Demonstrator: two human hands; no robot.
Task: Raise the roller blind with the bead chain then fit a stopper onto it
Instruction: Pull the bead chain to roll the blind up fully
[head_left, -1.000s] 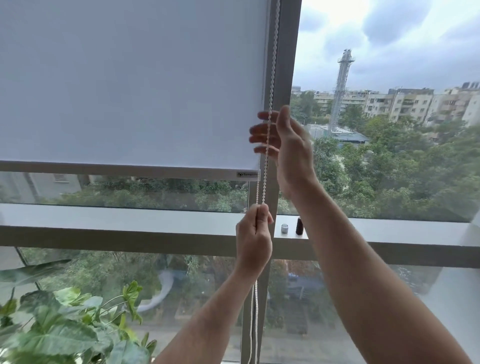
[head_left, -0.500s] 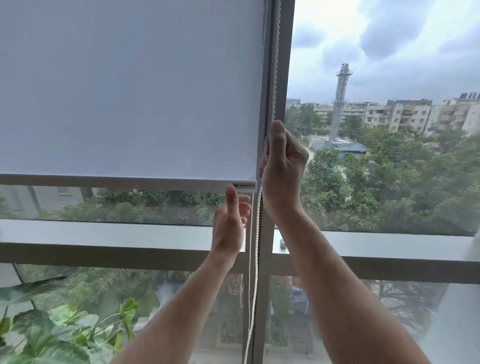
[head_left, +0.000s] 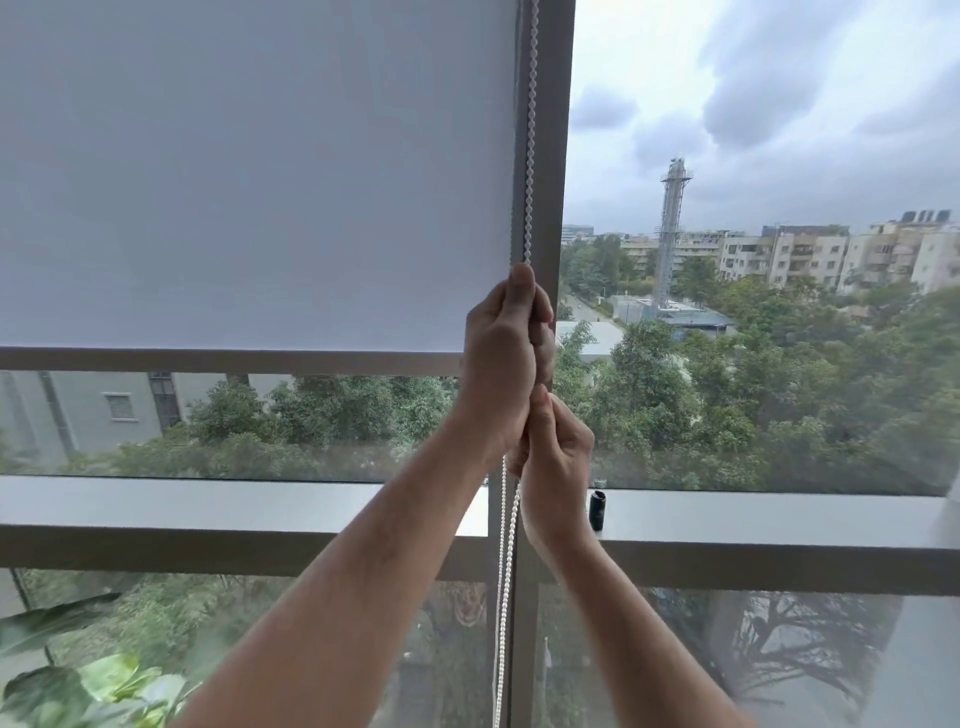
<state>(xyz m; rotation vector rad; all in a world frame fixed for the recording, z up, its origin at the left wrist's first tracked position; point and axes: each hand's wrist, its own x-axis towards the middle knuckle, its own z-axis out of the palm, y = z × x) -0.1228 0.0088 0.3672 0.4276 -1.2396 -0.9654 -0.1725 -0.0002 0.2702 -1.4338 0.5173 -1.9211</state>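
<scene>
A white roller blind (head_left: 260, 182) covers the upper left pane, and its grey bottom bar (head_left: 228, 361) hangs a little above the sill. The white bead chain (head_left: 530, 156) runs down the grey window post and hangs as two strands (head_left: 506, 582) below my hands. My left hand (head_left: 498, 364) is the upper one, closed around the chain at the blind's lower right corner. Directly beneath it, my right hand (head_left: 558, 457) is also closed on the chain. The two hands touch. A small black cylinder (head_left: 597, 510) stands on the sill beside my right wrist.
A wide grey sill (head_left: 208, 506) runs across the window at wrist height. Green plant leaves (head_left: 88, 686) fill the lower left corner. Outside the glass are trees, buildings and a tower.
My left hand let go of the chain low down, rose past the right hand and gripped higher up. My right hand came down with the chain and is now the lower one.
</scene>
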